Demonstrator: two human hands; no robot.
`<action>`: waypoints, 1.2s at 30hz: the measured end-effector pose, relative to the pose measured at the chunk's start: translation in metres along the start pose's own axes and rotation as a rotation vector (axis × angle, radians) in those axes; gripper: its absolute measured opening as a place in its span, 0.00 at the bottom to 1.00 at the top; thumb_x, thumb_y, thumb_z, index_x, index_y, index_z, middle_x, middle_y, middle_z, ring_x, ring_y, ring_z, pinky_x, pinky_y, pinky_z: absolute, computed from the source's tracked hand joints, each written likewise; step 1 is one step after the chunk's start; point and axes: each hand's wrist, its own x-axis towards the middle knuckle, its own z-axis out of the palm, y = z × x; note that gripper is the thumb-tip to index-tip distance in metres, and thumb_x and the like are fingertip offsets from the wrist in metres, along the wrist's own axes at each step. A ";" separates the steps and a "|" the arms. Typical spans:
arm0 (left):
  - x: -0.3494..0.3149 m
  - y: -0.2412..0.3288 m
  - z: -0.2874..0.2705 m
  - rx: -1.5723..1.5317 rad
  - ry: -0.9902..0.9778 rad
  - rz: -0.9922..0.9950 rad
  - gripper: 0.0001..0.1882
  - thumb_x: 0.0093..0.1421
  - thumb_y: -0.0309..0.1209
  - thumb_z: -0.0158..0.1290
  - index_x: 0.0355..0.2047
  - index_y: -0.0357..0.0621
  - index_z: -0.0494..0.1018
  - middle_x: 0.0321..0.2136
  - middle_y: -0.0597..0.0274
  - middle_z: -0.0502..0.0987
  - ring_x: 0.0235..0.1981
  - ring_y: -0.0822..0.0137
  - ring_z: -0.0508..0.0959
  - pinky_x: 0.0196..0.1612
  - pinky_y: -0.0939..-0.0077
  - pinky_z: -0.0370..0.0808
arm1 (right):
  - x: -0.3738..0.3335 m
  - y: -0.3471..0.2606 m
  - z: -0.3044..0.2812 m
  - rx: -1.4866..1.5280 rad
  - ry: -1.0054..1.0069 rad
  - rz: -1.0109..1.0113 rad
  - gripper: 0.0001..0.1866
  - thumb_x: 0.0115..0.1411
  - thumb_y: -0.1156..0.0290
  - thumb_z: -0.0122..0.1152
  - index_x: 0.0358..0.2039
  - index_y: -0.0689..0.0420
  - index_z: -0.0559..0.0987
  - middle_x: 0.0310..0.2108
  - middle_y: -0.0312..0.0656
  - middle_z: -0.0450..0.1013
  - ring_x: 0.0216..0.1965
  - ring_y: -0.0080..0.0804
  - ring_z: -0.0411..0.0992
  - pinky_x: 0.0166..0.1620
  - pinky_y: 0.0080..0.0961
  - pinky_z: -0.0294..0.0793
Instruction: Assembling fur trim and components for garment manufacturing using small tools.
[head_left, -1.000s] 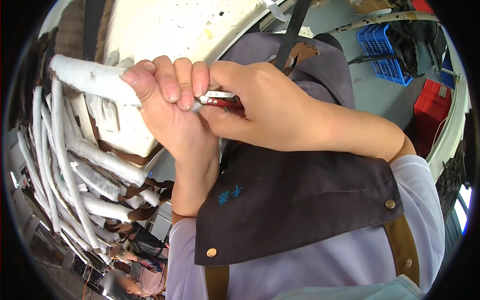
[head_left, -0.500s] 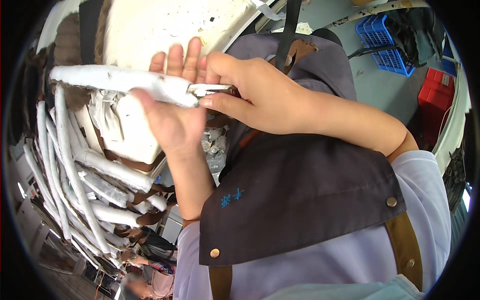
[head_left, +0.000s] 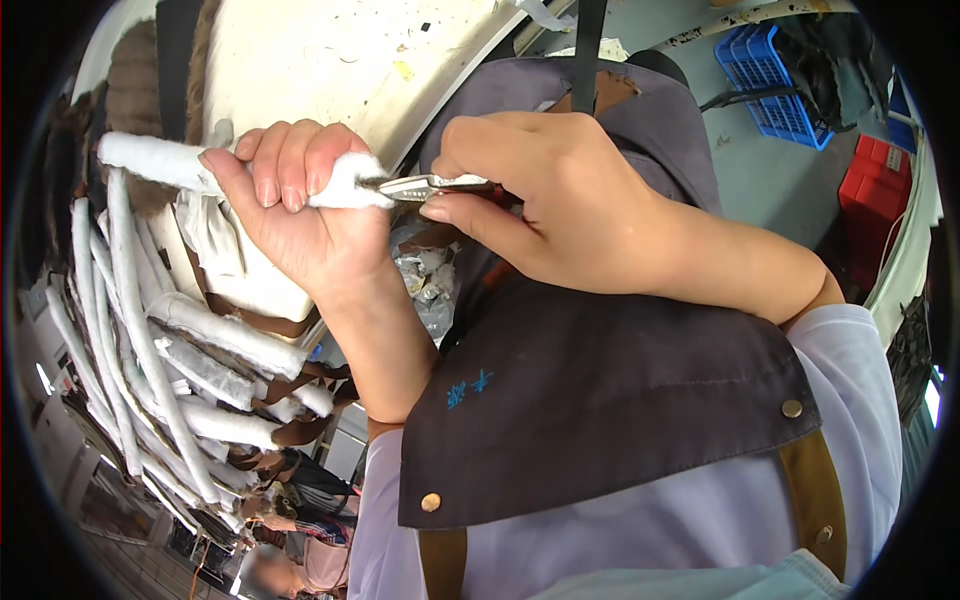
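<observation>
My left hand (head_left: 295,200) is closed around a white fluffy roll (head_left: 150,160), with its fingers over the top and the thumb along the near side. One end of the roll sticks out to the left, and the other end shows past my little finger. In my right hand (head_left: 560,195) is a pair of metal pliers (head_left: 408,187), its handles mostly hidden by my palm and fingers. The jaw tips touch a small dark spot at the right end of the roll; whether they grip anything there cannot be made out.
Several long white rolls (head_left: 150,340) are stacked at the left. Beyond my hands stretches a cream worktop (head_left: 310,60) with dark specks. A blue crate (head_left: 765,85) and a red box (head_left: 875,190) stand on the floor to the right. Another person (head_left: 320,560) is at lower left.
My left hand, earlier open with fingers spread beneath the roll, has closed around it. The pliers have shifted slightly to the right, and their jaws now show more clearly at the roll's end.
</observation>
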 end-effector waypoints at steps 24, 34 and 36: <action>-0.024 -0.028 -0.002 0.447 0.032 0.245 0.16 0.62 0.46 0.43 0.23 0.49 0.62 0.10 0.75 0.55 0.10 0.81 0.52 0.13 0.87 0.51 | -0.002 0.000 0.024 0.473 -0.104 0.470 0.09 0.52 0.75 0.59 0.24 0.61 0.67 0.18 0.38 0.67 0.18 0.15 0.61 0.20 0.17 0.59; -0.016 0.019 0.005 0.282 -0.104 0.123 0.20 0.58 0.49 0.48 0.27 0.44 0.68 0.13 0.73 0.61 0.14 0.78 0.60 0.23 0.82 0.58 | 0.065 0.047 -0.018 0.332 -0.364 -0.085 0.09 0.51 0.70 0.60 0.29 0.59 0.71 0.17 0.36 0.66 0.19 0.17 0.62 0.22 0.16 0.60; -0.018 0.026 0.015 0.317 -0.193 0.154 0.19 0.58 0.49 0.47 0.29 0.44 0.68 0.15 0.71 0.64 0.17 0.76 0.64 0.30 0.78 0.62 | 0.093 0.054 -0.029 -0.104 -0.223 0.077 0.14 0.52 0.62 0.61 0.32 0.58 0.73 0.25 0.38 0.69 0.28 0.24 0.67 0.30 0.22 0.65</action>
